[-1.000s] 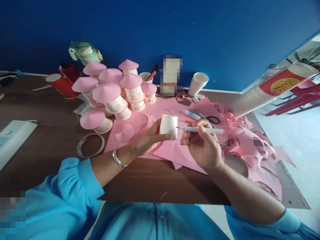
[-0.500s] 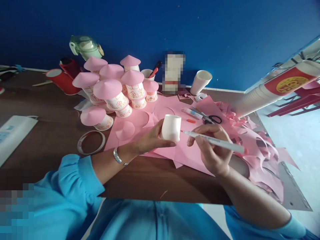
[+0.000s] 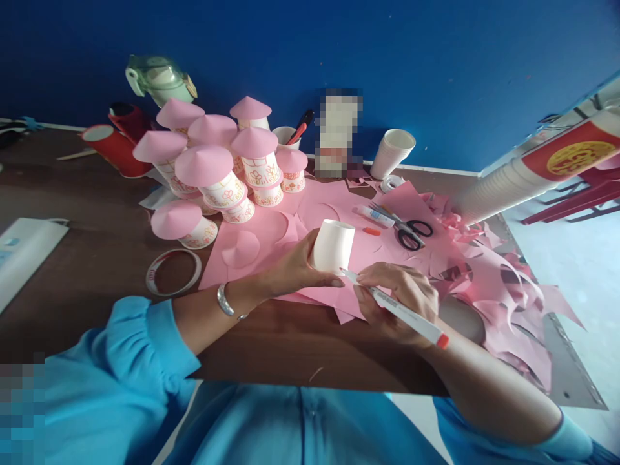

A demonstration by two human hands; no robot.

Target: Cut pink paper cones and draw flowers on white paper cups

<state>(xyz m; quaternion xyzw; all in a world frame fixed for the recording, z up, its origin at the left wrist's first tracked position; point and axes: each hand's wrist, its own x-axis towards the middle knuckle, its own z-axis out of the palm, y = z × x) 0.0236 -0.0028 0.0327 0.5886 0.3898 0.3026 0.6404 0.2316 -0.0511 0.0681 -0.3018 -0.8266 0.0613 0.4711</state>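
My left hand (image 3: 298, 265) is closed round a plain white paper cup (image 3: 334, 245), held above the pink paper with its wider rim facing down. In my right hand (image 3: 400, 297) is a white marker (image 3: 404, 316) with a red end. Its tip is at the lower right side of the cup; whether it touches I cannot tell. A small orange-red marker cap (image 3: 372, 231) lies on the pink sheets (image 3: 314, 200) just beyond the cup. Scissors (image 3: 411, 234) and a glue stick (image 3: 376, 216) rest to its right.
Several decorated cups with pink cone roofs (image 3: 204, 166) stand at the back left. A tape roll (image 3: 173, 272) lies before them. Pink scraps (image 3: 504, 278) and a long cup stack (image 3: 504, 187) are on the right. Another cup stack (image 3: 393, 154) stands near the blue wall (image 3: 271, 45).
My right hand has moved left and down, bringing the marker's tip to the cup's lower edge. The scissors now show more fully. My left hand still holds the cup.
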